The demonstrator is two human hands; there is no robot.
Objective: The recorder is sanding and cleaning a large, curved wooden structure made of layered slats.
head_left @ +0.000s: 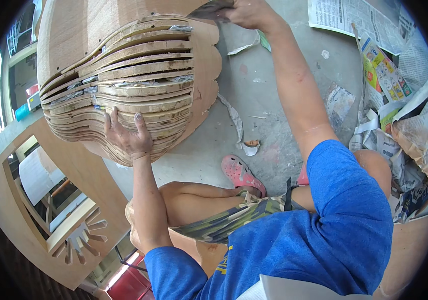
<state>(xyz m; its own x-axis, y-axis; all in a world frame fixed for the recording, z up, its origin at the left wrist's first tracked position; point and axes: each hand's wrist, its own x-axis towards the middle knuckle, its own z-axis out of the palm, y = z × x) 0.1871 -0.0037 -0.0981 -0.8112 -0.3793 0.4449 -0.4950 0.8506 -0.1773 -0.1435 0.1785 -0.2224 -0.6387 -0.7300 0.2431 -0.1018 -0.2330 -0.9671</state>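
"Two hands are in my view. What is the left hand (130, 141) doing?"

"I see it loosely spread, fingers and thumb apart, fingertips resting on the layered curved wood (146, 105)."

"And the right hand (249, 12)?"

"Closed around the end of a flat dark blade (208, 10), up at my top edge; I can't make out every finger."

"Where's the wood?"

"Left of centre, in front of the person, beside a scalloped plywood edge (207, 65). Crumpled grey wads (180, 28) sit in some gaps."
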